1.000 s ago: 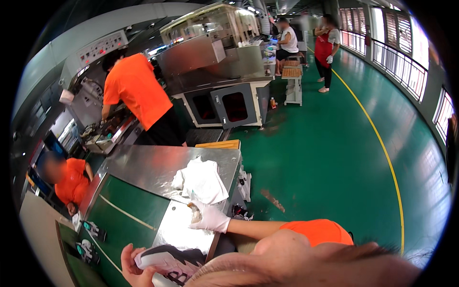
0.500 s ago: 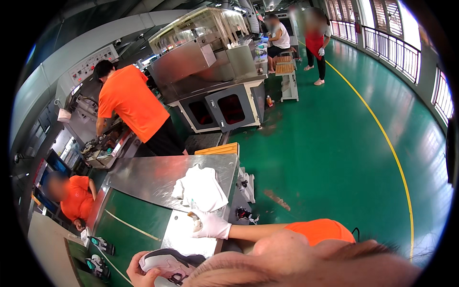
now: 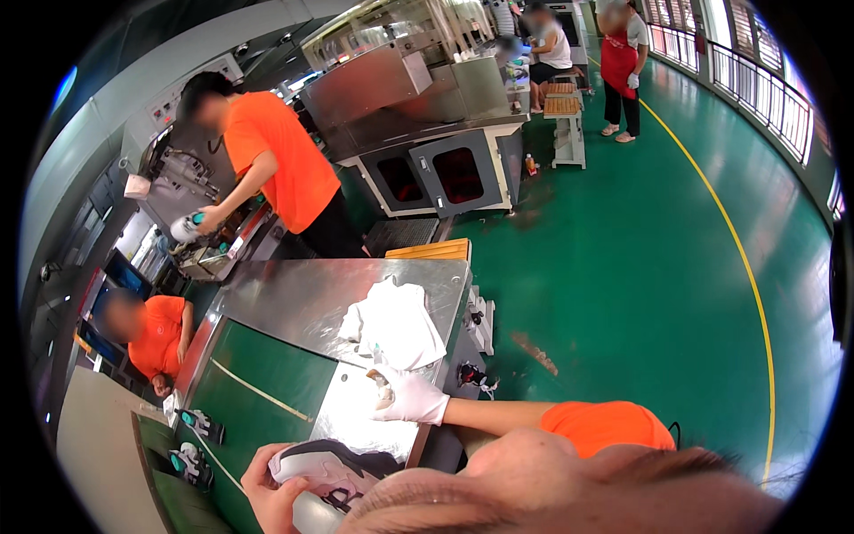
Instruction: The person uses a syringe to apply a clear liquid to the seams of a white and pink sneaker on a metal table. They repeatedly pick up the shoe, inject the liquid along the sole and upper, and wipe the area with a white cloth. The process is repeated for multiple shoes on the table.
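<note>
A pale pink and white sneaker [image 3: 313, 470] with a dark sole is tilted on its side at the lower middle. My bare left hand [image 3: 263, 488] is closed around one end of it. Above and right of the shoe, my right hand [image 3: 418, 399] wears a white glove. Its fingers are closed on a small brown and whitish piece [image 3: 381, 386], too small to name. The gloved hand is over a bright white work surface [image 3: 342, 411], apart from the sneaker. A crumpled white cloth [image 3: 405, 325] lies just beyond it.
A steel table [image 3: 285, 289] borders a green conveyor belt [image 3: 276, 369]. Several shoes [image 3: 200, 425] are at the belt's far left side. One orange-shirted person [image 3: 277, 160] stands at a machine; another [image 3: 158, 338] is at left. A large metal machine [image 3: 436, 169] stands beyond the table.
The view has shifted, so the scene appears lower and further right. The standing orange-shirted person has straightened up and now holds a white, shoe-like object. My hands keep their holds.
</note>
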Demonstrator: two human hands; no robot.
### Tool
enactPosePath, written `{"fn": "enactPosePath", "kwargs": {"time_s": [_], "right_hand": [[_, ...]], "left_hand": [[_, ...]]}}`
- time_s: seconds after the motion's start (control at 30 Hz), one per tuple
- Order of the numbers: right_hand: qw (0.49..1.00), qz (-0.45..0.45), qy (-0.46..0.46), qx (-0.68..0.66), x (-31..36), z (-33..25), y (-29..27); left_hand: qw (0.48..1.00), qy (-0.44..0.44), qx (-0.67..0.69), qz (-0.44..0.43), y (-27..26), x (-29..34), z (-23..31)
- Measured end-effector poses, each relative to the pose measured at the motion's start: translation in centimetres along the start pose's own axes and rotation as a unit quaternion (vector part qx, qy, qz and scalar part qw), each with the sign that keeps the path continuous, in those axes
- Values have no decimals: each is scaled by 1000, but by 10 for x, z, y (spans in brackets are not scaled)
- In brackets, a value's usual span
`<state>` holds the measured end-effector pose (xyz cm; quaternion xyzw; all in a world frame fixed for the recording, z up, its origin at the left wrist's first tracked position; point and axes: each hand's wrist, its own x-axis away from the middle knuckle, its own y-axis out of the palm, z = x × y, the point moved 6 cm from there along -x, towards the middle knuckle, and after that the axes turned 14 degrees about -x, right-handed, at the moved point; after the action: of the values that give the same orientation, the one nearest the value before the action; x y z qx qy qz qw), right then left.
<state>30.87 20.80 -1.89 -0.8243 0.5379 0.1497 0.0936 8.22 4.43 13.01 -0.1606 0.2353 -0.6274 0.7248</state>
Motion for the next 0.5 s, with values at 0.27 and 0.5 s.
{"fn": "enactPosePath", "kwargs": {"time_s": [0.27,0.5], "right_hand": [[999,-18,41,0,1,-7,0],[997,-30,60,-38,0,-4,6]], "left_hand": [[1000,-5,10,14,0,3,0],[999,-27,10,21,0,7,12]]}}
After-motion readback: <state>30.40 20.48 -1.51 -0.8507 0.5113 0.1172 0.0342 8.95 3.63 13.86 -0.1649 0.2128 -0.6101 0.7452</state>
